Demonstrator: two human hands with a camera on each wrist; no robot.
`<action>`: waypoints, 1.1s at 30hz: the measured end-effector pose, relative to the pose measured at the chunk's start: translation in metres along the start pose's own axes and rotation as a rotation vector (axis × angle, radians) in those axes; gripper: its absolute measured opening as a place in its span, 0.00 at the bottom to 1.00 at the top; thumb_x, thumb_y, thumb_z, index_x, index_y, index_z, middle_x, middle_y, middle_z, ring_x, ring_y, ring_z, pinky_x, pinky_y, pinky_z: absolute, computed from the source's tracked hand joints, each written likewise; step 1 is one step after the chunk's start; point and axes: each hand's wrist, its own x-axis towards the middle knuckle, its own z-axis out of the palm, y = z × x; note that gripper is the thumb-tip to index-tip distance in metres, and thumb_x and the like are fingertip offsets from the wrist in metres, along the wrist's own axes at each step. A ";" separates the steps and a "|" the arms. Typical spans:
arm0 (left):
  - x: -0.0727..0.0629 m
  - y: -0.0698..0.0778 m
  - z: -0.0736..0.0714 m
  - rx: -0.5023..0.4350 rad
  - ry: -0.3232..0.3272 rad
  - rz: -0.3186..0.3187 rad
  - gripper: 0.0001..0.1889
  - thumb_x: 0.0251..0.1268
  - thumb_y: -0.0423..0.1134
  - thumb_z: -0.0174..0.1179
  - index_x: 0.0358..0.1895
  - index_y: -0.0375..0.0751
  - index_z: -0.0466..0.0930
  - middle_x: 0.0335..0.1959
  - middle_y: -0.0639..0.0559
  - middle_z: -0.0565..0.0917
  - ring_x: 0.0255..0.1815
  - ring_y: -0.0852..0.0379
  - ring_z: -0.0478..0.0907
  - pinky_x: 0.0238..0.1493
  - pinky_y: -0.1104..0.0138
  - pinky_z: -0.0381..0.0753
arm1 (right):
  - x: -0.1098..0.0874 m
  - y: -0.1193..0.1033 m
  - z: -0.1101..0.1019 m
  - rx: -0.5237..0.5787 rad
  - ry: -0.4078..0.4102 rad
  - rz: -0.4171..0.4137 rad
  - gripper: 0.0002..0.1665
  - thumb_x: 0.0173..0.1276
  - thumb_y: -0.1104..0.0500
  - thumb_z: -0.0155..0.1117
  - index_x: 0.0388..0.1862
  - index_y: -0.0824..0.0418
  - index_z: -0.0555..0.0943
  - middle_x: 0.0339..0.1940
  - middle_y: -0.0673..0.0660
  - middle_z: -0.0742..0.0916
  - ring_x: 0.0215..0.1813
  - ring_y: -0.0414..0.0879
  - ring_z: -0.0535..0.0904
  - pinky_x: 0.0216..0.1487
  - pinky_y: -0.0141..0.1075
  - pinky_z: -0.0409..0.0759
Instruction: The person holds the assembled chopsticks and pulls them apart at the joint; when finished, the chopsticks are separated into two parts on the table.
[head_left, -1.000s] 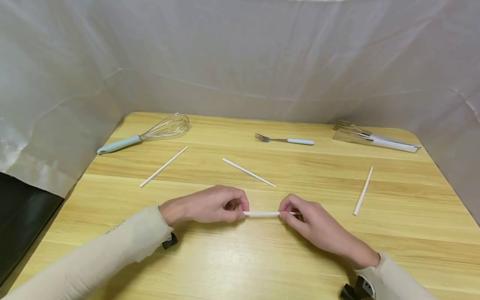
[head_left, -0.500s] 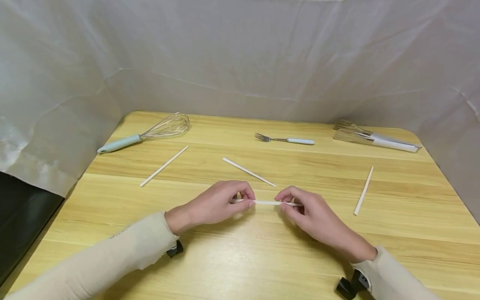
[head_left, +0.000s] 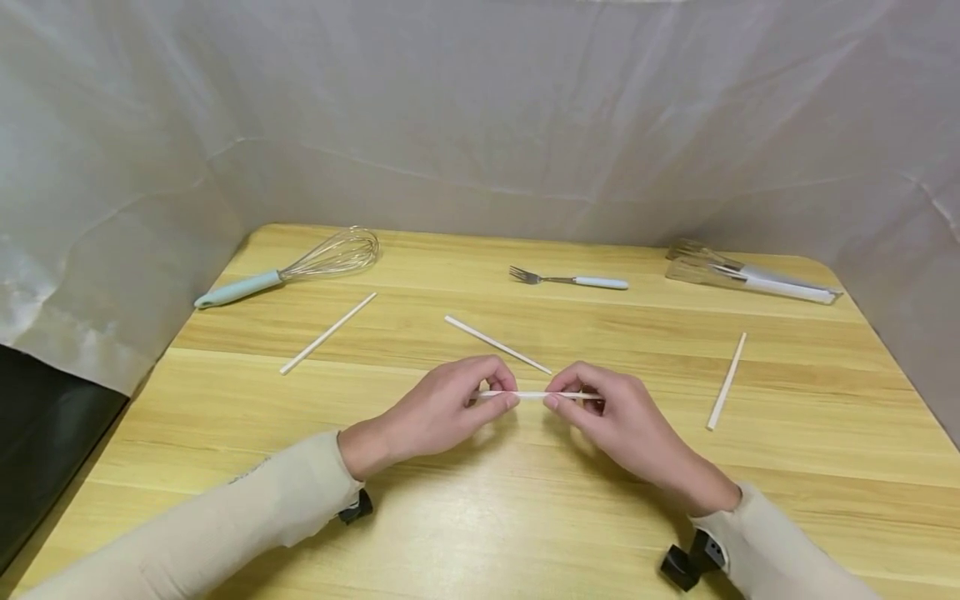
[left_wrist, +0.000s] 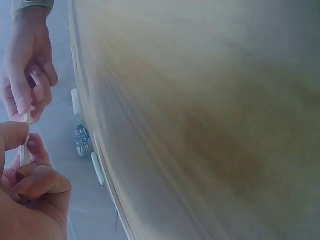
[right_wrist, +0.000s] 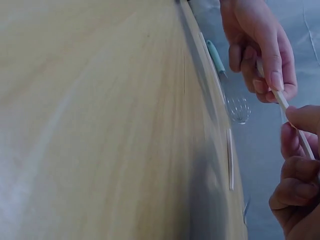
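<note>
A slim white chopstick (head_left: pixel 532 395) runs level between my two hands, close over the wooden table. My left hand (head_left: pixel 446 408) pinches it between thumb and fingertips, and its left end shows inside the curl of the fingers. My right hand (head_left: pixel 626 421) pinches it the same way a short distance along, with the other end reaching back under the fingers. In the left wrist view, a piece of the chopstick (left_wrist: pixel 25 152) shows past the thumb. The right wrist view has the chopstick (right_wrist: pixel 303 142) slanting from one hand to the other.
Three more white chopsticks lie apart: at left (head_left: pixel 327 333), just beyond my hands (head_left: pixel 497 343) and at right (head_left: pixel 727 382). Along the back are a whisk (head_left: pixel 240 289), a fork (head_left: pixel 600 283) and a white-handled utensil in clear wrapping (head_left: pixel 787 288). Grey sheeting (head_left: pixel 480 108) stands behind the table.
Both hands have moved farther from my body with the chopstick. My left hand has shifted right along it, so the hands are closer together and less of the stick shows between them.
</note>
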 end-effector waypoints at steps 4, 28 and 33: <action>0.000 0.000 -0.001 0.018 0.003 0.003 0.04 0.85 0.47 0.61 0.49 0.55 0.82 0.43 0.63 0.85 0.29 0.64 0.72 0.34 0.69 0.74 | 0.001 0.001 0.000 0.000 -0.006 -0.027 0.02 0.76 0.60 0.75 0.43 0.51 0.91 0.29 0.46 0.88 0.26 0.35 0.71 0.28 0.30 0.74; -0.009 -0.025 -0.025 0.035 0.104 -0.025 0.03 0.83 0.42 0.64 0.48 0.49 0.82 0.40 0.56 0.86 0.29 0.62 0.71 0.33 0.68 0.75 | -0.007 0.022 -0.035 0.004 0.071 0.098 0.04 0.82 0.60 0.68 0.45 0.58 0.87 0.35 0.49 0.93 0.36 0.42 0.87 0.36 0.31 0.81; -0.019 -0.050 -0.050 0.053 0.125 -0.119 0.03 0.82 0.44 0.66 0.50 0.52 0.84 0.43 0.57 0.87 0.36 0.60 0.79 0.42 0.63 0.83 | -0.015 0.040 -0.062 -0.071 0.095 0.172 0.06 0.83 0.56 0.67 0.51 0.55 0.89 0.42 0.49 0.94 0.41 0.40 0.87 0.40 0.27 0.79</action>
